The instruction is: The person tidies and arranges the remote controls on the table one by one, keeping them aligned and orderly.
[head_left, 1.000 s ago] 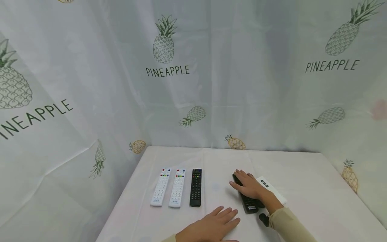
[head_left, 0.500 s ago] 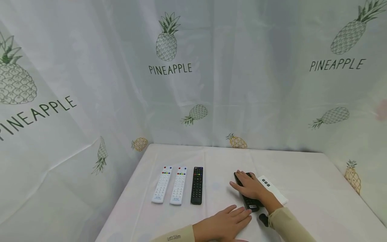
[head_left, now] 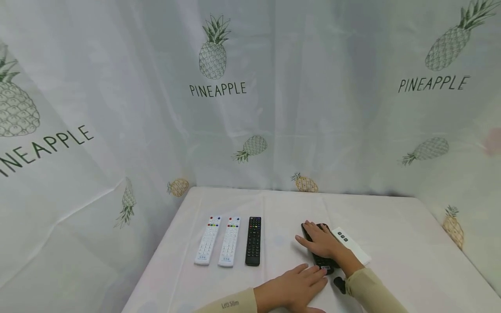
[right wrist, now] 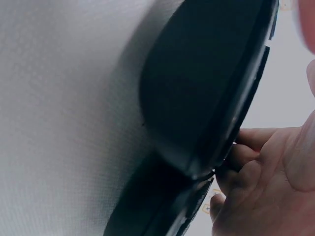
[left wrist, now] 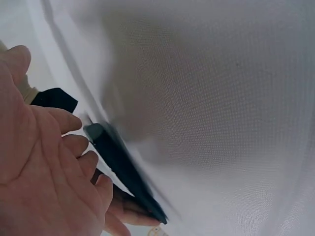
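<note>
Fingers slightly spread, the left hand (head_left: 294, 287) lies by the near end of a black remote (head_left: 321, 261); the right hand (head_left: 324, 243), fingers straight, rests on it beside a white remote (head_left: 354, 247), short of the far edge of the surface (head_left: 411, 243).

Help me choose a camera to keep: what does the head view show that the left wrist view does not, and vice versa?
Only head: two white remotes, a lone black remote and a white three-button device.
Only left wrist: the palm side of the left hand.
Both: parts of both hands, the white cloth and the black remote under the right hand.
</note>
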Available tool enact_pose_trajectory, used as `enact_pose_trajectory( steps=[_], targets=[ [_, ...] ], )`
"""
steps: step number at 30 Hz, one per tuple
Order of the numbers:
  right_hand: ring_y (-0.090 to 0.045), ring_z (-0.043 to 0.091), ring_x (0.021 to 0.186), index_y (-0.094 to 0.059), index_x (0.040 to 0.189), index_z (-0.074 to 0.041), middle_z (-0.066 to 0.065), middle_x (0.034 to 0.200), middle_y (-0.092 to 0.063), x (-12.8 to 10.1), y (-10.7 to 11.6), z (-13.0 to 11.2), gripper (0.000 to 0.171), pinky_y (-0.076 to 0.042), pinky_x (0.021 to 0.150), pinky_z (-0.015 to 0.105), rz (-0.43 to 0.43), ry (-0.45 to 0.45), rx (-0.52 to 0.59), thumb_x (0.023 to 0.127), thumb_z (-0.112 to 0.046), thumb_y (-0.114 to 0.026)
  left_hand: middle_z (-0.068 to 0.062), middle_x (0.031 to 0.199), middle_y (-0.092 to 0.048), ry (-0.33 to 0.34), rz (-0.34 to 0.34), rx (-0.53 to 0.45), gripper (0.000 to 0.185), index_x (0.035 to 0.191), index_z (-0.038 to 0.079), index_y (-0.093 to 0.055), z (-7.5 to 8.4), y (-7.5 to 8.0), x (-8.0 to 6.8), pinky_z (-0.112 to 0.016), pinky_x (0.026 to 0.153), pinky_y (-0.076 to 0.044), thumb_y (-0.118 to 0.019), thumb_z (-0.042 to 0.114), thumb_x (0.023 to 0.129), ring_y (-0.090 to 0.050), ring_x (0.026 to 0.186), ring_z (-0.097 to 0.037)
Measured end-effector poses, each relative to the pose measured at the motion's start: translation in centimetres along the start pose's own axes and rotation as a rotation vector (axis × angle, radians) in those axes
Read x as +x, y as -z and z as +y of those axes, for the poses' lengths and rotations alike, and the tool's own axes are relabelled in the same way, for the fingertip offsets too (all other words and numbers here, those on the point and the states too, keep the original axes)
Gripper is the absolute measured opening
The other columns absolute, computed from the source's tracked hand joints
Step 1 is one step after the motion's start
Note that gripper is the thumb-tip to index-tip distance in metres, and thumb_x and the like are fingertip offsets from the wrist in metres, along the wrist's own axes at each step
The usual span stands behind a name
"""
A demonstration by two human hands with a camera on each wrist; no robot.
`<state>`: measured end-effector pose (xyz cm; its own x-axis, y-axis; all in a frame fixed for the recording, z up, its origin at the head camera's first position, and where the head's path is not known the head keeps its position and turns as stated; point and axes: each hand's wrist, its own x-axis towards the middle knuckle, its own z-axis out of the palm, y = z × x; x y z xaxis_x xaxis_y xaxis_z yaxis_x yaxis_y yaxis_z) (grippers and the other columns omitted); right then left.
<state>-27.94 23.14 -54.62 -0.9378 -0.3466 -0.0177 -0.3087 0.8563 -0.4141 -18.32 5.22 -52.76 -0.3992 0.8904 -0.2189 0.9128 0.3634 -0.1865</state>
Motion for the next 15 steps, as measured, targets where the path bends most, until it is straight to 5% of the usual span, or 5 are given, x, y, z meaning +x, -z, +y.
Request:
enact_pose_trajectory(
  steps=[15],
  targets=[
    [-0.023,0.044,0.148,-0.032,0.150,0.007,0.026,0.158,-0.029,0.5,-0.6,0.8,0.089,-0.009,0.118,0.063,-0.015,0.015,0.025,0.097,-0.063,-0.045,0.008,0.167,-0.008,0.050,-0.062,-0.055,0.081,0.159,0.034,-0.012,-0.2,0.1,1.9,-0.028,0.122,-0.017,-0.020,0.079,0.092,-0.007,0.154,-0.010]
  ],
)
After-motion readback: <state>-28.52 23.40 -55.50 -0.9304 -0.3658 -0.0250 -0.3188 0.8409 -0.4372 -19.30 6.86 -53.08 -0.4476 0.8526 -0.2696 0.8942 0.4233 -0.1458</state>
